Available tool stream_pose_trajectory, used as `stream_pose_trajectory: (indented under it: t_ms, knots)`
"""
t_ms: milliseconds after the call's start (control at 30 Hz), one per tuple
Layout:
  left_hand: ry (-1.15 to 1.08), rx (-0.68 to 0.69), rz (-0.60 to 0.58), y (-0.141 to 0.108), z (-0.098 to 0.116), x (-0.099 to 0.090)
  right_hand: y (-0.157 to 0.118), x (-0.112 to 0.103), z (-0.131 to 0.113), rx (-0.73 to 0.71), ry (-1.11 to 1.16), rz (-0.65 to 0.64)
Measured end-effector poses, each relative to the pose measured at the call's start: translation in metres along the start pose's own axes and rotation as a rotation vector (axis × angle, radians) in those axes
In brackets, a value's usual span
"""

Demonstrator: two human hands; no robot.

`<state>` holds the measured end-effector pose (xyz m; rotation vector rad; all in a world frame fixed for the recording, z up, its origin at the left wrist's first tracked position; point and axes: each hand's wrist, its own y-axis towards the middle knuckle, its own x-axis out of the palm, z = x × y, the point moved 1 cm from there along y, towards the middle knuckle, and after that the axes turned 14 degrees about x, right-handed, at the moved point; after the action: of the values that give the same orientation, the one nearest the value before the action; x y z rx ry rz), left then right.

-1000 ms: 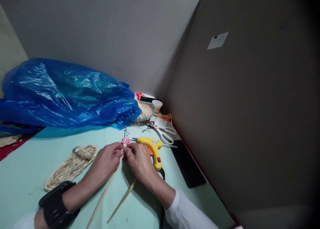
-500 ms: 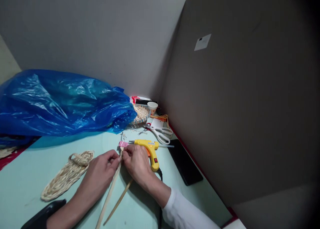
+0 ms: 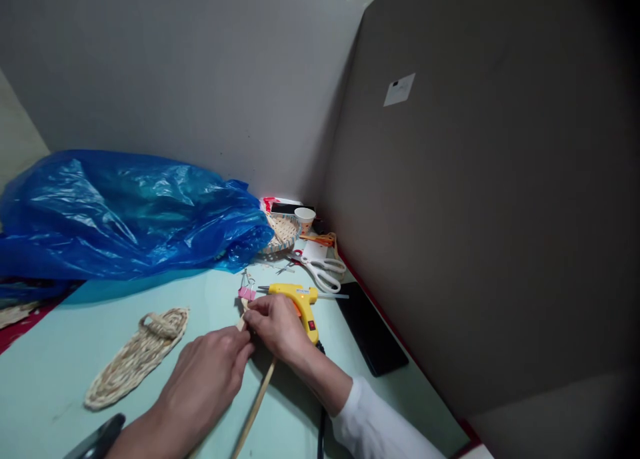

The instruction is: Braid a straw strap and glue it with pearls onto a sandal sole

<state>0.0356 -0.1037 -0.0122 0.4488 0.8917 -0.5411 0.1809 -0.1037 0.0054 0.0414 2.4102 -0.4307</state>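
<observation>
A pink binder clip (image 3: 247, 293) grips the top end of pale flat straw strips (image 3: 242, 323) on the table. Just below the clip, my right hand (image 3: 280, 325) pinches the strips between thumb and fingertips. My left hand (image 3: 210, 372) is closed on a strip slightly lower, its back covering most of that strip. From under my right hand a second, darker straw strip (image 3: 256, 409) trails toward the near edge. Left of my hands lies a small woven straw slipper (image 3: 137, 359) with a strap across it. A yellow glue gun (image 3: 295, 295) rests right beside my right hand.
A large blue plastic bag (image 3: 125, 212) fills the back left. White-handled scissors (image 3: 320, 269), a woven basket (image 3: 283, 233) and a paper cup (image 3: 305, 217) stand at the back. A black tablet-like slab (image 3: 373, 329) lies along the right edge, beside a grey partition (image 3: 475, 212).
My left hand has turned palm-down and moved right, closer under my right hand, covering the pale strip. The darker strip's loose end has swung right. My right hand stays near the clip.
</observation>
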Motion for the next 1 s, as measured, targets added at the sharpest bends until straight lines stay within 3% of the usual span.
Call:
stream_pose_trajectory:
  t_ms: [133, 200, 367, 500, 733, 900, 1000]
  knots:
    - [-0.055, -0.065, 0.064, 0.012, -0.008, -0.023, -0.002, -0.003, 0.0, -0.029, 0.011, 0.002]
    - [-0.157, -0.101, 0.087, 0.02, -0.013, -0.025, -0.003, -0.005, 0.001, -0.049, 0.013, 0.003]
    - [-0.649, -0.183, -0.009, 0.033, -0.028, -0.007, -0.004, -0.011, 0.003, -0.102, -0.028, 0.003]
    - [-0.869, -0.269, 0.033, 0.032, -0.044, 0.001, -0.008, -0.013, 0.003, -0.107, -0.093, 0.013]
    - [-0.923, -0.375, 0.112, 0.036, -0.048, 0.014, -0.015, -0.014, 0.003, -0.077, -0.279, 0.067]
    - [-0.874, -0.392, 0.155, 0.036, -0.046, 0.02, -0.021, -0.024, 0.001, -0.11, -0.432, 0.156]
    - [-0.864, -0.388, 0.178, 0.035, -0.046, 0.021, -0.034, -0.017, -0.002, -0.163, -0.512, 0.211]
